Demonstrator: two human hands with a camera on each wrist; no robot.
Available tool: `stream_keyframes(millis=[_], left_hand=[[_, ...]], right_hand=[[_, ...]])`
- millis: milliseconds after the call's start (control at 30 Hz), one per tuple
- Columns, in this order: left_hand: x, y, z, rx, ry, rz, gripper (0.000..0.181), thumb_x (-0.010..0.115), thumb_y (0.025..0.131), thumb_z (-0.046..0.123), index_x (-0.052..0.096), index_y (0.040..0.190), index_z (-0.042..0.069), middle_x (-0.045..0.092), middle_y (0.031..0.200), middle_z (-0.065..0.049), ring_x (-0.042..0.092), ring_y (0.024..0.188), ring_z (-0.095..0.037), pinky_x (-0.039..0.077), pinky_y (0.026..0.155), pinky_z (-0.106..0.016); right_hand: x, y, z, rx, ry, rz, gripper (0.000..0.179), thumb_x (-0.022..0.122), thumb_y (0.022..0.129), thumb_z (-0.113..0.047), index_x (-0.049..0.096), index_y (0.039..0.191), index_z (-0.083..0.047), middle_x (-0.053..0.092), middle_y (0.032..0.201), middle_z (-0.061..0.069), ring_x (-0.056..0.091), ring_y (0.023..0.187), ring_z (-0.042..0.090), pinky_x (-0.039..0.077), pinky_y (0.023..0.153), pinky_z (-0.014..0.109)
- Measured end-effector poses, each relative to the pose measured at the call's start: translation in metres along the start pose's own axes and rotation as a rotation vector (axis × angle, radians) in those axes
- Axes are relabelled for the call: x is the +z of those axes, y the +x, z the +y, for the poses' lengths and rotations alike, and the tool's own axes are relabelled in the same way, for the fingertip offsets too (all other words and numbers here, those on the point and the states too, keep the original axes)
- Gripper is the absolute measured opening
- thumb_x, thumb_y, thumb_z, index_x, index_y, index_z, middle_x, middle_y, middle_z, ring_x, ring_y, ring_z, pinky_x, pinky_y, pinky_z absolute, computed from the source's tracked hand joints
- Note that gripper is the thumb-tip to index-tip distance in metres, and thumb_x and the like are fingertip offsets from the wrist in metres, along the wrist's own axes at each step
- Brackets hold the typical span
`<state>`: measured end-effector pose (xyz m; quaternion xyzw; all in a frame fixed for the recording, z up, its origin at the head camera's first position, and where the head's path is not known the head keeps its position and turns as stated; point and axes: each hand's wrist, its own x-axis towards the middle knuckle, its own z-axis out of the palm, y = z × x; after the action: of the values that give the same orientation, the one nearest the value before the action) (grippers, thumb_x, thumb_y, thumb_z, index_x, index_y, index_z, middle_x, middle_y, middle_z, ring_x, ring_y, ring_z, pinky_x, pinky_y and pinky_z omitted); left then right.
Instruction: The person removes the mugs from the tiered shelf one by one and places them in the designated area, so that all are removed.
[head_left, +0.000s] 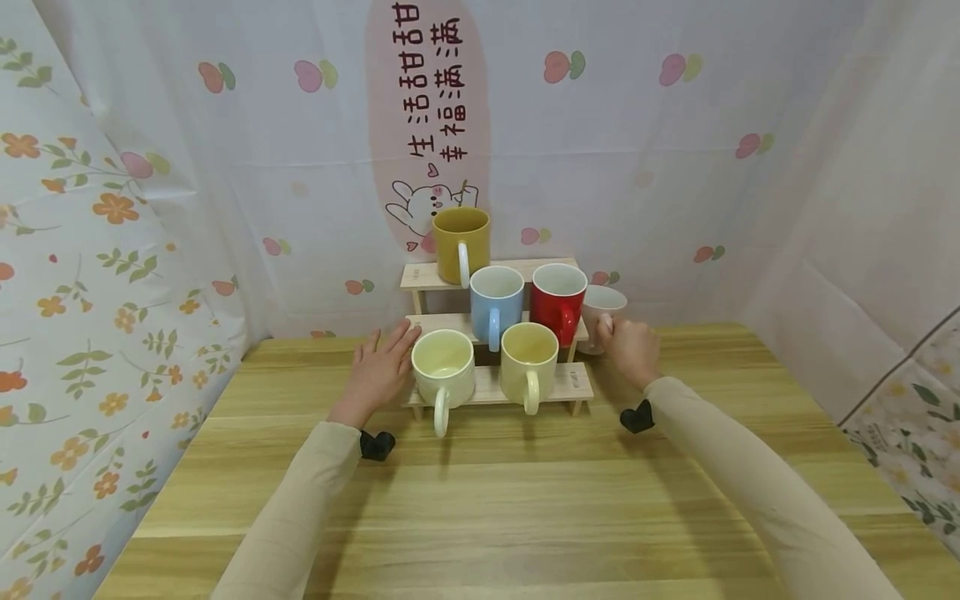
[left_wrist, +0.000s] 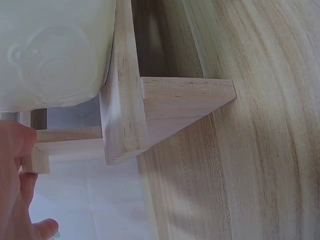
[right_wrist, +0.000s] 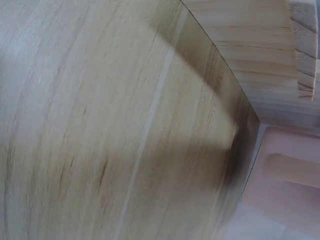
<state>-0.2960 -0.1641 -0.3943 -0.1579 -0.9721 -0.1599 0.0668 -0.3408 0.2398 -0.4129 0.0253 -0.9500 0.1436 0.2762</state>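
Observation:
A three-tier wooden rack stands on the table, holding several mugs. My left hand, its fingers spread, touches the rack's left end at the middle shelf beside a cream mug. The left wrist view shows its fingers by a shelf end, near that mug's side. Right of the rack, my right hand grips the handle of a pale pink mug, partly hidden behind the hand. In the right wrist view the pink mug is low, close to the rack's side panel.
A mustard mug tops the rack. The middle shelf bears a light blue mug and a red mug; a pale yellow mug sits below. Printed curtains hang behind the wooden table.

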Motion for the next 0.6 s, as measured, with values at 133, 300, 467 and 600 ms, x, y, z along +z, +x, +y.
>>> stream_keyframes(millis=[133, 300, 467, 600], left_hand=[[0.0011, 0.0013, 0.0004, -0.003, -0.013, -0.004, 0.049, 0.037, 0.103, 0.028, 0.031, 0.151, 0.021, 0.022, 0.159, -0.003, 0.016, 0.141, -0.051, 0.013, 0.107, -0.072], [0.0020, 0.0030, 0.0002, -0.004, -0.019, -0.007, 0.049, 0.037, 0.103, 0.028, 0.030, 0.151, 0.021, 0.021, 0.159, -0.003, 0.015, 0.141, -0.051, 0.012, 0.107, -0.072], [0.0014, 0.0026, 0.0007, -0.011, -0.012, -0.005, 0.049, 0.037, 0.102, 0.028, 0.031, 0.151, 0.021, 0.022, 0.159, -0.003, 0.015, 0.141, -0.050, 0.012, 0.108, -0.071], [0.0022, 0.0020, 0.0003, -0.008, -0.003, 0.009, 0.049, 0.038, 0.102, 0.026, 0.032, 0.150, 0.020, 0.023, 0.159, -0.004, 0.017, 0.140, -0.051, 0.014, 0.107, -0.071]], right_hand=[[0.0014, -0.0008, 0.0014, 0.009, -0.006, -0.004, 0.048, 0.041, 0.094, -0.022, 0.031, 0.048, -0.014, 0.031, 0.044, -0.001, 0.032, 0.045, 0.019, 0.023, 0.042, 0.029], [0.0031, -0.0024, 0.0030, 0.016, -0.002, -0.012, 0.048, 0.043, 0.095, -0.021, 0.033, 0.048, -0.013, 0.033, 0.044, 0.000, 0.033, 0.045, 0.019, 0.023, 0.042, 0.028], [0.0053, -0.0028, 0.0035, 0.021, -0.001, -0.039, 0.048, 0.043, 0.096, -0.024, 0.036, 0.050, -0.013, 0.038, 0.044, 0.002, 0.035, 0.045, 0.019, 0.024, 0.041, 0.028], [0.0065, -0.0021, 0.0027, 0.017, 0.009, -0.047, 0.047, 0.043, 0.096, -0.025, 0.037, 0.051, -0.012, 0.040, 0.045, 0.003, 0.037, 0.045, 0.020, 0.025, 0.041, 0.029]])
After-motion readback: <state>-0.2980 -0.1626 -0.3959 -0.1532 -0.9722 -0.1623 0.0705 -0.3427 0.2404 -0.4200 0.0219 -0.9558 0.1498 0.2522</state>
